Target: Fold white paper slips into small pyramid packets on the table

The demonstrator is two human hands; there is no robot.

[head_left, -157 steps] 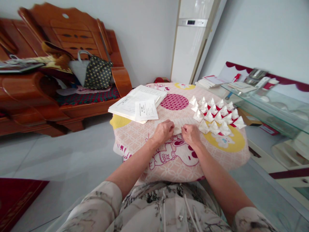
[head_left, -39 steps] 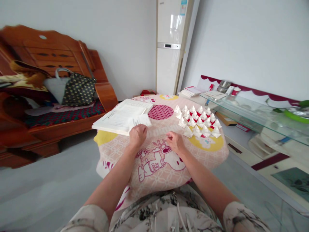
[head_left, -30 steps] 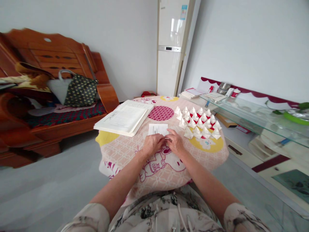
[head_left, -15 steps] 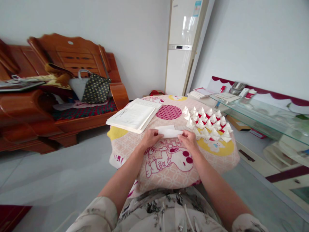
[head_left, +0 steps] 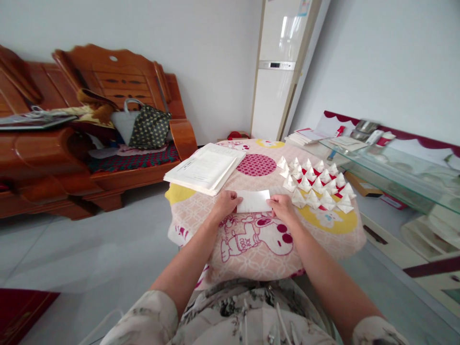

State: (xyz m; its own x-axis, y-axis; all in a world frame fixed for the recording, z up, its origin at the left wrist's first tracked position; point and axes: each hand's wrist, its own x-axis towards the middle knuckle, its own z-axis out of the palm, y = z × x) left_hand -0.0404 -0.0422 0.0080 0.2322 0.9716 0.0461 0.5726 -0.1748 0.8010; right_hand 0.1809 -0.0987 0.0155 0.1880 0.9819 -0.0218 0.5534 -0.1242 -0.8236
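Observation:
A small white rectangle of folded paper [head_left: 253, 201] is stretched between my two hands, just above the patterned tablecloth [head_left: 258, 268]. My left hand [head_left: 227, 205] pinches its left end between thumb and fingers. At the right end, my right hand [head_left: 282, 207] grips it the same way. To the right stand several rows of folded white paper boats [head_left: 312, 184], with red showing between them. Beyond my left hand lies a stack of printed sheets [head_left: 206, 167].
A glass-topped cabinet [head_left: 402, 167] runs along the right side, with papers [head_left: 305, 136] and a metal pot [head_left: 366, 126] on it. On the left, a wooden sofa [head_left: 118, 86] holds a dark patterned bag [head_left: 151, 127]. A tall white cabinet-like appliance [head_left: 275, 96] stands behind the table.
The paper's uneven, overlapping edges now look lined up as one neat rectangle. Both hands still hold its ends. The whole view has shifted slightly, moving the scene to the right.

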